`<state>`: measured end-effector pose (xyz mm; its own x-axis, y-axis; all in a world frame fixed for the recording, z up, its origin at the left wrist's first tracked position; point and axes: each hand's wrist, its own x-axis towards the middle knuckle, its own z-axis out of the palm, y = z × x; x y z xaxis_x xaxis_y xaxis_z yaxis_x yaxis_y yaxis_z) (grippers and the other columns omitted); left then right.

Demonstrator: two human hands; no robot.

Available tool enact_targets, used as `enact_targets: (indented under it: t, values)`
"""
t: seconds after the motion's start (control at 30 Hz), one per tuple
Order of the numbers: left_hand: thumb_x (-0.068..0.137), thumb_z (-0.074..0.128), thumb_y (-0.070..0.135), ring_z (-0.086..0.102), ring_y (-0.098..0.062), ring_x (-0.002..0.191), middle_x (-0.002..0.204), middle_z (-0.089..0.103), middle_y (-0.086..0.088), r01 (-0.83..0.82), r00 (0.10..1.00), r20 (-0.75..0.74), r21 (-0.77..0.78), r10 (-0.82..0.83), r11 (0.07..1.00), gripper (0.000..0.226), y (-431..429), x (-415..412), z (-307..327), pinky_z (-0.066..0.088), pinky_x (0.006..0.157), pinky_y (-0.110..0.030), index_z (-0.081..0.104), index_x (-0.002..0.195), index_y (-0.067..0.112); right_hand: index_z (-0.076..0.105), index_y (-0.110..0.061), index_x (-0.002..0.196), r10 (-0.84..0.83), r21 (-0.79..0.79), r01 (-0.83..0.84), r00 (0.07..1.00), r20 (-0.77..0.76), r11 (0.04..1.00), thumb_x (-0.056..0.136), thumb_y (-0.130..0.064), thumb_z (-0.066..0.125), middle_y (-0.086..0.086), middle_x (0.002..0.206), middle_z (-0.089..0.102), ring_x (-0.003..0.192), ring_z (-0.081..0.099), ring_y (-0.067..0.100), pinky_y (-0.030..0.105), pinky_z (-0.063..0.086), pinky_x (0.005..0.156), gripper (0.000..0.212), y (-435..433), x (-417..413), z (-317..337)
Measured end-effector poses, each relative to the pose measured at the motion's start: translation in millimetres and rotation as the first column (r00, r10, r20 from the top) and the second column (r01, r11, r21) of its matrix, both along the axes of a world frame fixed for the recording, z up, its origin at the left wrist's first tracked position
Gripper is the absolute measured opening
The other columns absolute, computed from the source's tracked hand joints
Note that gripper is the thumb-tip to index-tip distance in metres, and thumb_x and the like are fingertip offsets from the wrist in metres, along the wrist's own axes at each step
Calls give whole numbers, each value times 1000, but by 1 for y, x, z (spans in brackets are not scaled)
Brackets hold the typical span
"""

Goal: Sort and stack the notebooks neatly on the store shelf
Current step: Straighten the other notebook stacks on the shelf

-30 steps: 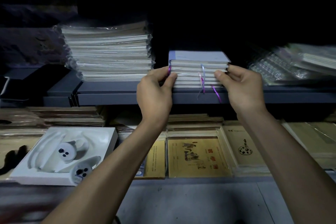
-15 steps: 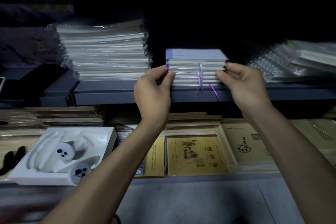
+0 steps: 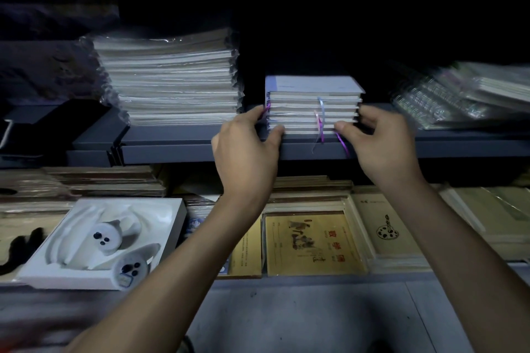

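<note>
Both hands (image 3: 246, 152) (image 3: 381, 149) lower on stack (image 3: 312, 107)

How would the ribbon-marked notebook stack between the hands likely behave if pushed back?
The notebook stack is loose, unwrapped books, so layers may slide askew unless the left hand and right hand brace both ends. It sits low and wide, so tipping seems unlikely. Its ribbons dangle past the shelf edge and might snag.
</note>
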<state>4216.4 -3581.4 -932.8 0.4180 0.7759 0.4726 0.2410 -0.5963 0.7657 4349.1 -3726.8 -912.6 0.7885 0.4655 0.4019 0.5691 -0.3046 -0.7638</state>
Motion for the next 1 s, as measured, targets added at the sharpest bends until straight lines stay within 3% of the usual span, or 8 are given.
enact_targets:
  t: [0.27,0.37,0.47,0.53,0.63,0.7,0.87,1.0]
  values:
    - [97,70,47,64,-23,114,115,77,4,-99,995,-3,-15,99,995,44,-3,10,-5,36,110,-38,70,137,27,76,-15,114,56,80,-46,990,-130,996,96,-26,72,-8,110,75,108,67,4,24,49,96,21,3,7,-4]
    - [96,73,45,64,-25,110,111,79,2,-104,994,39,-18,105,994,41,-3,10,-4,34,102,-35,74,132,26,75,-21,101,84,85,-73,986,-142,994,99,-21,68,-14,97,75,94,68,-3,17,48,85,7,0,9,-5]
    - [96,73,45,66,-26,107,108,79,3,-93,994,51,-4,93,996,37,-3,9,-4,25,94,-29,76,128,26,73,-25,90,111,74,-102,984,-141,992,102,-14,62,-24,82,70,78,63,-16,3,45,77,19,-4,12,-3]
    - [96,72,46,66,-26,109,110,79,4,-87,995,43,-9,87,996,39,-2,8,-3,23,94,-27,76,129,26,68,-37,94,151,55,-144,975,-164,988,103,-8,59,-29,87,66,77,60,-23,-2,42,76,31,-8,13,3]
    - [98,71,43,67,-26,111,113,79,2,-71,996,59,-32,73,997,37,-2,7,-1,31,104,-30,75,129,24,65,-35,112,200,30,-198,963,-178,980,103,-5,57,-23,97,68,83,61,-23,-2,42,81,32,-13,21,7]
    - [100,70,40,69,-26,110,112,79,1,-42,995,91,-50,46,998,34,-2,5,-1,42,112,-44,76,128,21,65,-31,116,178,48,-172,967,-184,984,101,-5,60,-24,96,68,85,63,-21,-1,44,82,31,-14,23,6]
    - [102,63,41,71,-22,86,85,77,6,3,995,95,-27,-1,1000,26,4,6,-7,54,92,-53,81,110,24,73,-5,121,48,145,-25,987,-152,989,95,-8,71,-9,101,73,91,67,-11,7,51,88,27,-12,22,-3]
    - [102,64,40,71,-20,82,80,75,7,19,995,98,-25,-16,1000,24,5,6,-9,55,88,-56,81,105,23,68,-2,128,44,138,-22,987,-153,990,97,-9,69,-6,108,71,96,68,-1,3,48,87,32,-11,20,-3]
